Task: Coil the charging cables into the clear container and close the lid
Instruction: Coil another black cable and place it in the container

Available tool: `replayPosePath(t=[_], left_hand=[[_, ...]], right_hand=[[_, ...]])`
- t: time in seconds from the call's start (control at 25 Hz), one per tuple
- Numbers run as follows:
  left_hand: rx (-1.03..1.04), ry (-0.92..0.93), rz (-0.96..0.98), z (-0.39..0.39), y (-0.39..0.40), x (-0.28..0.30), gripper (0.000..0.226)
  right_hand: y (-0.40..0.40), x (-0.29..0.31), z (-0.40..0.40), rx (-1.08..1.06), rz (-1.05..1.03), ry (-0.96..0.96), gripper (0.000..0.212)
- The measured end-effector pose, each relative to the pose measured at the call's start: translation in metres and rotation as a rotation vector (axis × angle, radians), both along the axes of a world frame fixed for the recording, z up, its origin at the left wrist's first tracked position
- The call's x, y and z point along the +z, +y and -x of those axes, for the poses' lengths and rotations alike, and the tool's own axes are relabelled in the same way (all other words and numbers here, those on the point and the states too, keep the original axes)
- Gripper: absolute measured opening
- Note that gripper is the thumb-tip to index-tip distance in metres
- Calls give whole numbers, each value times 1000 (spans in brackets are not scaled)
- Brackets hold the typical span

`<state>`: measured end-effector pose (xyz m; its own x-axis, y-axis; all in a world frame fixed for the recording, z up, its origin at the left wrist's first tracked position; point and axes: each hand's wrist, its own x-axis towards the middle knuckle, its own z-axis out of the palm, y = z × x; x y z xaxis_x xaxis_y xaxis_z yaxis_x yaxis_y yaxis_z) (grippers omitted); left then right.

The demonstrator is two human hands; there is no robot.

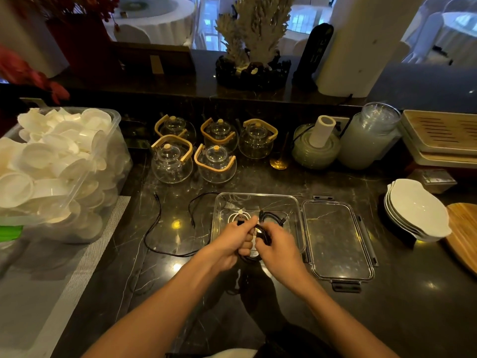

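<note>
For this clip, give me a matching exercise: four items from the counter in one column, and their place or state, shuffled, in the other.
Things:
1. white cable
2. lid
3. loose black cable
4. glass teapots

Places or states:
A. strung out on the counter left of the container
B. coiled inside the clear container
C. grouped behind the container
D. lying flat right of the container

Pairs: 1-B, 2-D, 3-A, 4-C

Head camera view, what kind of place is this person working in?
Probably a restaurant or banquet hall service counter: five glass teapots stand in a group, a clear bin of white dishes sits to the left, and cloth-covered round tables show beyond the counter.
</note>
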<state>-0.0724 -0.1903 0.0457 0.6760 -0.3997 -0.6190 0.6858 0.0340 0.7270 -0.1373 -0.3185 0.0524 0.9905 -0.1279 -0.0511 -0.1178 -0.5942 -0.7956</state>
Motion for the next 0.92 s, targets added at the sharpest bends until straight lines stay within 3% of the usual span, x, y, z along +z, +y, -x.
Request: replayPosePath(t=[0.08, 0.12, 0.4, 0.52, 0.6, 0.68, 0.8, 0.92], left_hand=[[15, 21, 10, -1, -2, -1, 38], [22, 31, 22, -3, -1, -2, 38], [29, 161, 60, -9, 2, -9, 38], [39, 134, 11, -9, -1, -10, 28], [48, 120, 26, -10, -1, -13, 26], [10, 82, 50, -11, -1, -14, 30], [-57, 5, 52, -17, 2, -16, 35], [-194, -14, 92, -25, 9, -18, 35]], right_hand=[[0, -3, 1, 14, 51, -50, 41], [-1, -4, 0, 34, 91, -82, 41], [-8, -10, -3, 176, 456, -363, 11], [-5, -16, -6, 220, 598, -446, 18], [-2, -17, -8, 146, 426, -437, 21], [0, -17, -9, -1, 81, -370, 18], [-2, -16, -16, -230, -412, -200, 17], [-11, -18, -24, -307, -676, 71, 10]])
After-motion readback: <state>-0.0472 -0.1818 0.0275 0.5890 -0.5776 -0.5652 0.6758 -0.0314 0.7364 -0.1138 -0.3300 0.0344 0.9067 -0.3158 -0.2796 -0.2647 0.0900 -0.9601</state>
